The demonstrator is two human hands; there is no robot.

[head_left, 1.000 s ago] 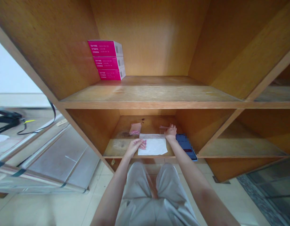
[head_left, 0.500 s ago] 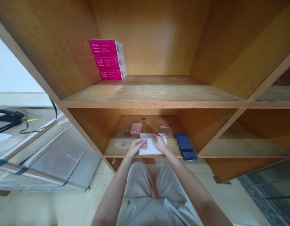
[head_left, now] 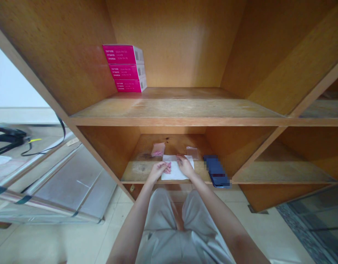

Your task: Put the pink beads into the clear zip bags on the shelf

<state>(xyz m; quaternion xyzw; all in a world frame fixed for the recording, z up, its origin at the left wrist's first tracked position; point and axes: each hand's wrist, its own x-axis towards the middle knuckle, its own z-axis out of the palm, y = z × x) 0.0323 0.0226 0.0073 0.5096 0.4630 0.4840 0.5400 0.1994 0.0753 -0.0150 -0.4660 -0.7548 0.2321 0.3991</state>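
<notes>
On the lower shelf lies a white paper sheet (head_left: 173, 175). My left hand (head_left: 158, 169) is at the sheet's left side, its fingers curled around small pink pieces (head_left: 167, 168) that show at the fingertips; their exact kind is too small to make out. My right hand (head_left: 185, 165) rests over the right part of the sheet, fingers loosely bent and apart, with nothing visible in them. Just behind the sheet, to the left, is a clear plastic bag (head_left: 158, 149) with pink pieces at its bottom. A flat clear bag (head_left: 192, 152) lies behind my right hand.
A dark blue phone-like object (head_left: 216, 171), partly pixelated, lies at the right of the lower shelf. Three stacked pink boxes (head_left: 126, 71) stand on the upper shelf (head_left: 185, 108). Wooden side walls enclose the compartment. A framed glass-like structure (head_left: 67, 183) stands at left.
Almost nothing differs. The view has shifted very slightly, and both hands keep their places over the white sheet.
</notes>
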